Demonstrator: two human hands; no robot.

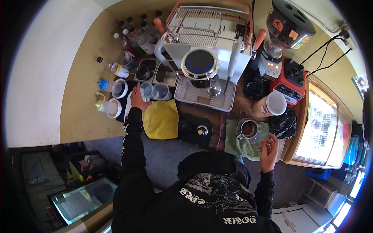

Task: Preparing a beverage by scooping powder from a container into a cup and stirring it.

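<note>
My left hand point(139, 98) is spread over a white item left of two clear plastic cups point(161, 91); whether it presses on the item I cannot tell. Just below lies a folded yellow cloth point(161, 121). My right hand point(268, 151) is raised at the edge of a green cloth point(234, 147), fingers apart and holding nothing. On that cloth stands a metal cup point(247, 128) with brown contents. A black tamping mat point(191, 128) with a tamper point(202, 130) on it lies between the two cloths. The white espresso machine point(204, 99) stands behind.
A coffee grinder point(271, 65) and a red blender base point(290, 81) stand at the right, near a plastic tub point(275, 104) and a black plastic bag point(284, 123). Squeeze bottles point(109, 85) and syrup bottles point(145, 45) line the left. The steam wand point(233, 61) hangs over the drip tray.
</note>
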